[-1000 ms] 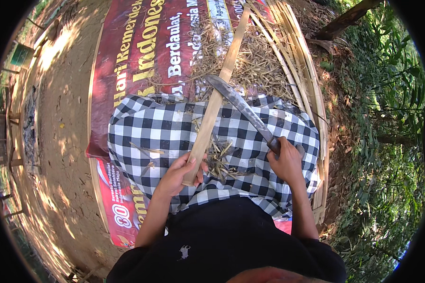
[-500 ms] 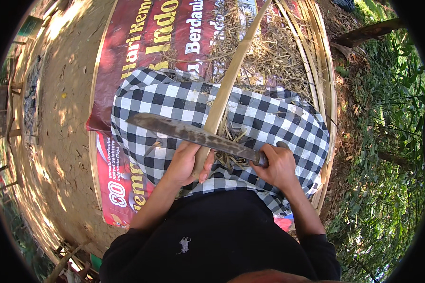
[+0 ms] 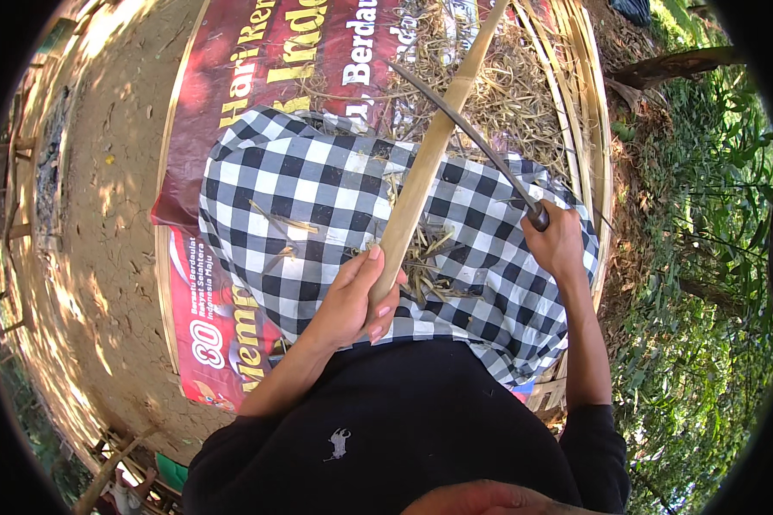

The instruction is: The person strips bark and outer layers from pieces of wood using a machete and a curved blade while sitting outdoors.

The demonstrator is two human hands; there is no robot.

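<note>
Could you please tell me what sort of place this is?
It looks like an outdoor, perhaps rural, work spot: bare brown sun-dappled earth on the left, dense green leafy plants on the right, and pale dry plant shavings scattered on a red printed banner.

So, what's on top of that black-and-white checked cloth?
Thin, brownish shavings lie scattered on the checked cloth. The long, flat, pale bamboo strip in the left hand crosses over it; anything directly behind them is hidden.
</note>
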